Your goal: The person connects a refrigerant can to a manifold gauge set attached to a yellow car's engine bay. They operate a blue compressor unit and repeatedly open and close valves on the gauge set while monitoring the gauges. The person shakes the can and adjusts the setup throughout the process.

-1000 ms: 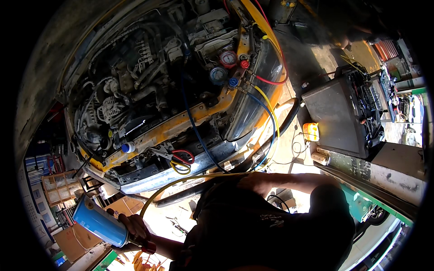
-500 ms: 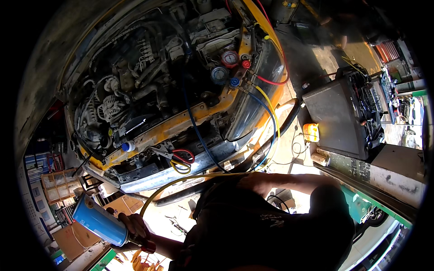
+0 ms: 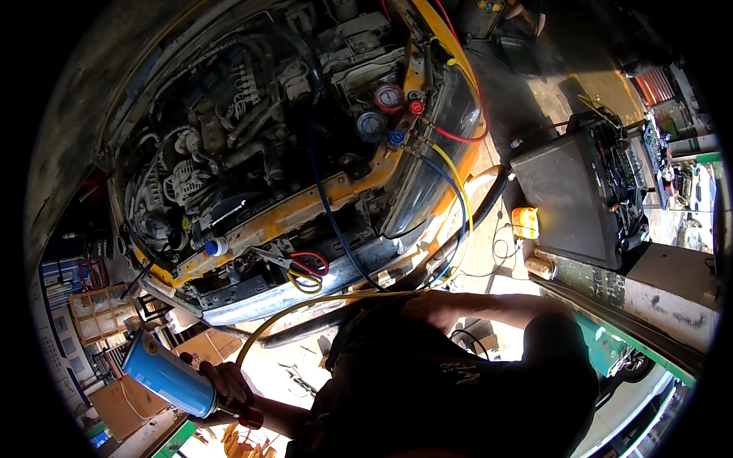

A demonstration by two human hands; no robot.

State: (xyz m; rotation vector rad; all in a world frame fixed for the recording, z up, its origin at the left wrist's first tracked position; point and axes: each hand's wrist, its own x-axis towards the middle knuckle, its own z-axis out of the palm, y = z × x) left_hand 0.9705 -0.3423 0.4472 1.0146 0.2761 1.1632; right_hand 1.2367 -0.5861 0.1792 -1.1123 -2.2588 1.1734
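My left hand (image 3: 229,391) at the lower left grips the neck end of a blue metal canister (image 3: 166,374), which has a red valve fitting (image 3: 250,417) by my wrist. A yellow hose (image 3: 305,307) curves from that fitting up towards a gauge set (image 3: 388,111) hung on the yellow car's open engine bay (image 3: 229,168). My right hand (image 3: 431,307) lies across my dark shirt at the centre, closed around the yellow hose where it passes my chest. Red and blue hoses also hang from the gauges.
A dark tool case (image 3: 580,191) with tools stands open on a ledge at the right, an orange lamp (image 3: 524,221) beside it. Red and yellow clamp leads (image 3: 307,269) sit on the bumper. Cardboard boxes (image 3: 126,401) and shelving crowd the lower left.
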